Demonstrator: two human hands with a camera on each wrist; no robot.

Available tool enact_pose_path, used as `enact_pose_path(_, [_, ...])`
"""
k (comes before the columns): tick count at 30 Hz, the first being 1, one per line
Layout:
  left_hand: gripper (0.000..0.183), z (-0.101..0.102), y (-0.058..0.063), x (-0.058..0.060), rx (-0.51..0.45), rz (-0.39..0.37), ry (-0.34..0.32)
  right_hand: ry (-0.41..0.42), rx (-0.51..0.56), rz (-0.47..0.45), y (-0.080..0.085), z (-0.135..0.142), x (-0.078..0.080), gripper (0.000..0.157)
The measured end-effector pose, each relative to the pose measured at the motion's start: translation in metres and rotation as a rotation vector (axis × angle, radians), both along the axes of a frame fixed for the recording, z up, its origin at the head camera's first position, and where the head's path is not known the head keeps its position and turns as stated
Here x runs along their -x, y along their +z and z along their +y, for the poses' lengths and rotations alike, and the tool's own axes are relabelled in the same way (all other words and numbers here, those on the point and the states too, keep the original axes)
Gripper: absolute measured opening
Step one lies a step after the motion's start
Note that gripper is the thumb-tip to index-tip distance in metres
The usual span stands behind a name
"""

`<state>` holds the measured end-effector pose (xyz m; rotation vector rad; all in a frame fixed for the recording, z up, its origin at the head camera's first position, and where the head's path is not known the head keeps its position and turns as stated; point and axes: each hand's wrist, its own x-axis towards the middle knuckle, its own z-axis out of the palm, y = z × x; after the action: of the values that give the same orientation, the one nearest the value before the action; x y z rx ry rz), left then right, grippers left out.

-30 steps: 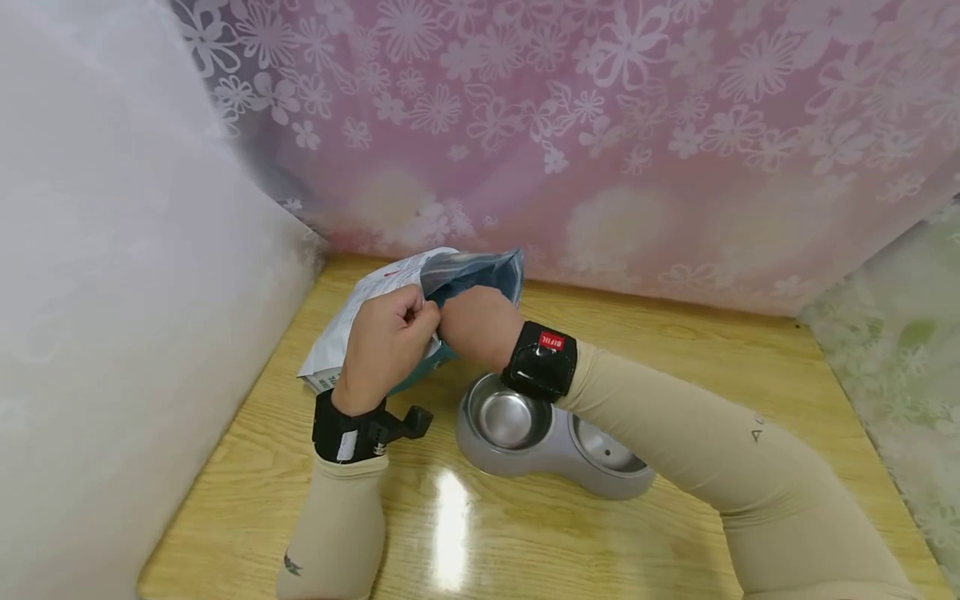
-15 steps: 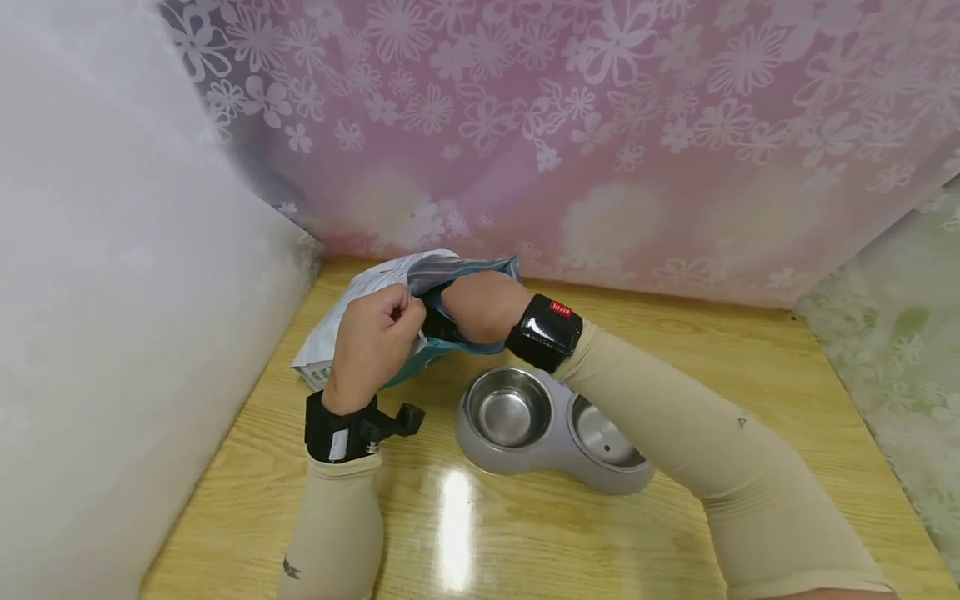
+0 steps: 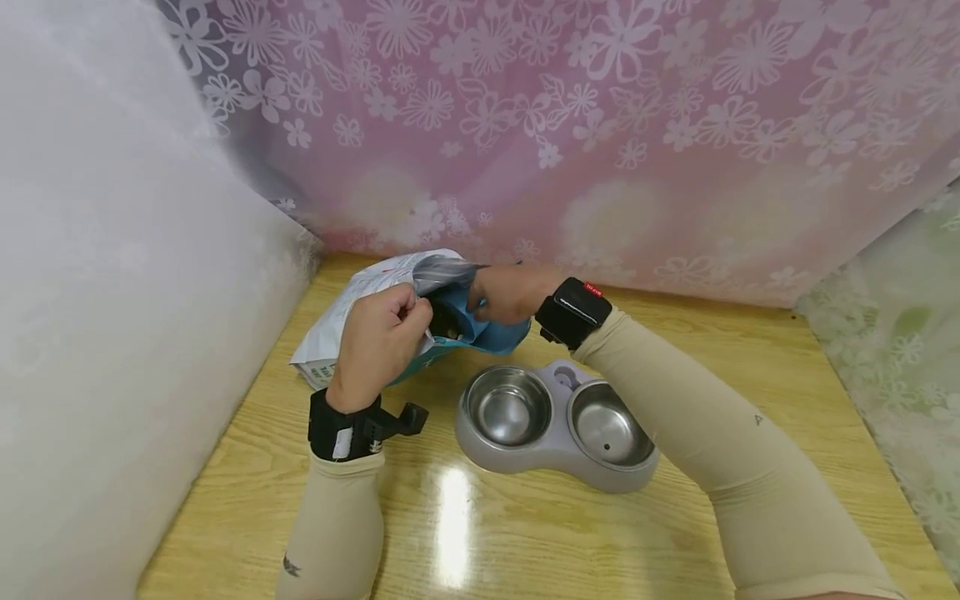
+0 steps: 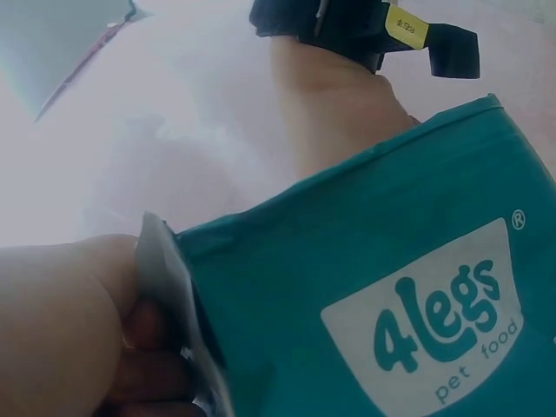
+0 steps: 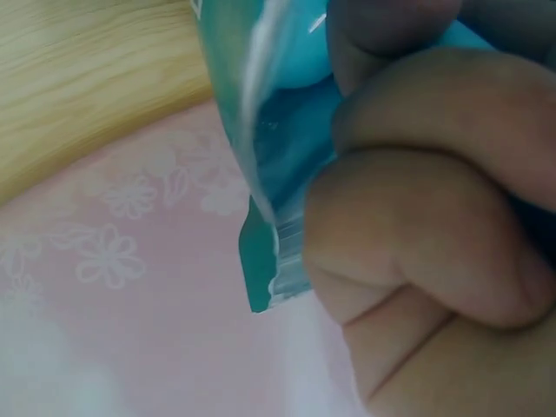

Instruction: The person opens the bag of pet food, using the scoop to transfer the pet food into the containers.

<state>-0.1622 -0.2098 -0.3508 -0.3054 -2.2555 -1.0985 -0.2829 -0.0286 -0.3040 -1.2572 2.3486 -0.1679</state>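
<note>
Wood-grain table [image 3: 517,542]; 4Legs pet-food bag [image 4: 287,287] lies left-to-right, mouth rightward. Left hand [image 3: 380,342] pinches its rim; right hand [image 3: 516,292] is curled, grip unclear.

Bare hands [image 3: 381,343], beige sleeves [image 3: 690,421], black wristbands [image 3: 573,313], red tag [image 3: 592,289]

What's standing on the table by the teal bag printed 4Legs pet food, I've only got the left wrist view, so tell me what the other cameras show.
Observer: The head view shows a pale grey, two-bowl plastic-looking stand on the yellow wood-grain table.

Operator: Anything in its bowls?

Observer: The round, shiny metal bowl on the person's right has one small dark speck; it's too small to identify.

Operator: And where is the bag from there?

Observer: The bag is farther from the person than the stand, and off to the person's left.
</note>
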Motion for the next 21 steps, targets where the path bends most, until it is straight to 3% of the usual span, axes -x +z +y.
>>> enact_pose_path(17, [0.039,-0.002,0.0,0.0,-0.017,0.002,-0.013,-0.131,0.024,-0.071,-0.002,0.008,0.003,0.032])
enact_pose_path(21, [0.039,-0.003,-0.001,-0.001,-0.033,-0.003,-0.019,-0.083,-0.033,0.101,-0.004,0.015,-0.003,0.038])
